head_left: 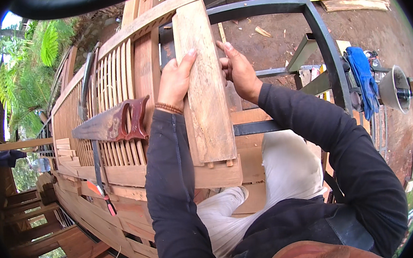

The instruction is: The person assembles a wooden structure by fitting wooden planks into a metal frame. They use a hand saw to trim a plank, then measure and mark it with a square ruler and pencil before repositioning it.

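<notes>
A wide wooden board [207,94] stretches lengthwise in front of me, lying over the end of a slatted wooden frame [113,73]. My left hand [175,82], with a beaded bracelet at the wrist, grips the board's left edge, thumb on top and fingers hidden beneath. Just off the opposite edge, my right hand [242,74] is closed, its fingers curled and its thumb raised near the index finger. A thin pale stick [221,32] shows just beyond that thumb; whether I hold it is unclear. Small pegs [229,163] project from the board's near end.
A handsaw [110,122] rests on the slats, beside a dark metal bar clamp [85,90]. An orange-handled tool [109,204] lies at the lower left. A black metal frame [330,54] stands right, with blue gloves [363,78] and a work lamp [393,90] beyond.
</notes>
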A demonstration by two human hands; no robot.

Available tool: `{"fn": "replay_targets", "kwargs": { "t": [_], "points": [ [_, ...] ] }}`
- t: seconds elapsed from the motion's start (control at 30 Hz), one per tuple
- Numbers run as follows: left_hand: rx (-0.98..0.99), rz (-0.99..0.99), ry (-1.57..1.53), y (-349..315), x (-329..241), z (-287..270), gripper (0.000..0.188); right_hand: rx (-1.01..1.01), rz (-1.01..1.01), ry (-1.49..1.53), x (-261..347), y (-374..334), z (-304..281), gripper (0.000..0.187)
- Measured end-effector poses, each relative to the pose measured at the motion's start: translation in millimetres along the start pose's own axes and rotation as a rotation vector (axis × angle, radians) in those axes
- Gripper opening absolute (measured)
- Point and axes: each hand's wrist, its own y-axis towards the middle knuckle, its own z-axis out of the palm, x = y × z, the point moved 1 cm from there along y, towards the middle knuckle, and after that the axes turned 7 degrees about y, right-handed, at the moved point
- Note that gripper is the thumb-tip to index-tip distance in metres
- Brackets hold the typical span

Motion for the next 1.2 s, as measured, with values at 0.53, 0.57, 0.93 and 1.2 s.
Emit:
{"fn": "replay_targets", "kwargs": {
  "t": [0.53, 0.57, 0.93, 1.2],
  "points": [
    [0.045, -0.032, -0.144, 2, 4, -7, 0.038, 0.103, -0.027, -0.134, 15, -4, 10, 0.088],
    [0.053, -0.033, -0.141, 0, 5, -6, 0.039, 0.102, -0.014, -0.128, 15, -9, 10, 0.088],
    [0.015, 0.02, -0.089, 0, 4, -5, 0.042, 0.12, -0.039, -0.119, 8, 0, 4, 0.094],
    [0.029, 0.005, -0.117, -2, 4, -4, 0.04, 0.124, -0.022, -0.134, 11, -1, 3, 0.085]
  ]
}}
